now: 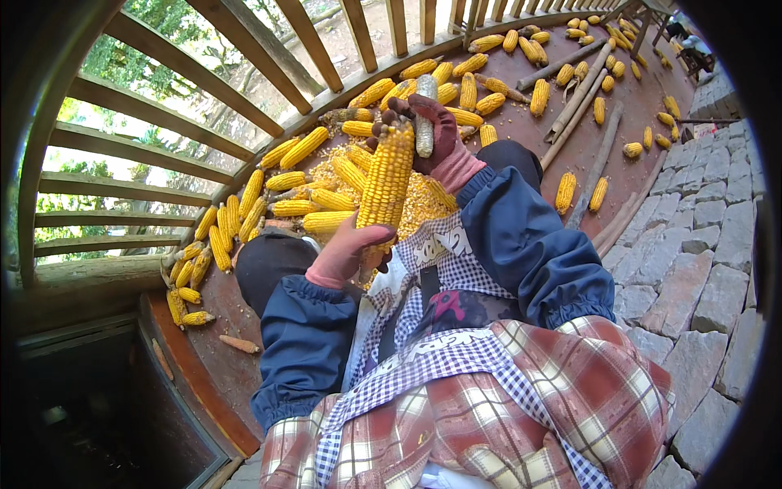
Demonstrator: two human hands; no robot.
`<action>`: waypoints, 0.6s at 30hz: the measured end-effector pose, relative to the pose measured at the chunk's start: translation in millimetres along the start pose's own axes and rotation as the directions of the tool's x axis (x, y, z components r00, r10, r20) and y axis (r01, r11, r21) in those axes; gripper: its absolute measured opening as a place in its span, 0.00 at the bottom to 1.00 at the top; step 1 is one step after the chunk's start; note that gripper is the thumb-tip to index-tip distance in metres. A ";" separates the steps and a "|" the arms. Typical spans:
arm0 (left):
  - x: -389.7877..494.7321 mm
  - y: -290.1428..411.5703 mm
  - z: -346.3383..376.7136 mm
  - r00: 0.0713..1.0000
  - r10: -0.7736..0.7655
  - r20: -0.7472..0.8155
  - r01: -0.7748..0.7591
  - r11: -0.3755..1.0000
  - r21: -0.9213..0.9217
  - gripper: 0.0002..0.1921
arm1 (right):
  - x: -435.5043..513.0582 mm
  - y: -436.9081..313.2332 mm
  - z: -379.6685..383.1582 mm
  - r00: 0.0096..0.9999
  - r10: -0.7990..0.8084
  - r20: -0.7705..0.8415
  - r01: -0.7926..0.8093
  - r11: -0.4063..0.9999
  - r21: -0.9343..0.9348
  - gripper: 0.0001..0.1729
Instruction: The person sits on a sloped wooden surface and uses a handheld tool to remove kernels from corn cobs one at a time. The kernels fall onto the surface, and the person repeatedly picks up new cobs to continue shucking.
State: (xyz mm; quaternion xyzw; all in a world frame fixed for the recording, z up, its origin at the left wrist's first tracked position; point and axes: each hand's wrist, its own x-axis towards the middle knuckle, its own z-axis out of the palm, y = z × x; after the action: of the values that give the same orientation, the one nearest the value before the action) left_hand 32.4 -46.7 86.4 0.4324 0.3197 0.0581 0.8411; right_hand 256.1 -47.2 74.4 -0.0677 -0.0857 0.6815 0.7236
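My left hand (349,249), in a pink work glove, grips a large yellow ear of corn (387,177) near its lower end. The ear stands tilted up, its kernels still in rows. My right hand (449,143), gloved in pink with dark, soiled fingers, holds a pale grey-white corn cob (426,116) against the palm. Its fingers are curled at the top of the yellow ear; whether they press on it cannot be told. Loose kernels (421,198) lie heaped below both hands, between my knees. Several whole yellow ears (333,199) rest on and beside the heap.
A slatted wooden railing (269,67) curves along the left and far side. Wooden poles (577,101) and scattered ears (540,96) lie on the reddish-brown floor (513,131). Stacked grey stone blocks (678,269) border the right. A dark opening (116,403) is at lower left.
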 end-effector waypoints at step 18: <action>4.9 -5.7 2.9 0.992 -0.105 0.065 0.102 0.993 0.052 0.23 | 1.8 1.5 -5.8 0.977 -0.136 -0.163 0.093 0.965 -0.246 0.12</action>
State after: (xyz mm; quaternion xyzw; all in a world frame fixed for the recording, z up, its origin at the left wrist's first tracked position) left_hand 36.9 -50.4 80.9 0.4372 0.3144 -0.0080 0.8426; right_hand 256.0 -45.2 68.5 -0.2093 -0.1050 0.6143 0.7535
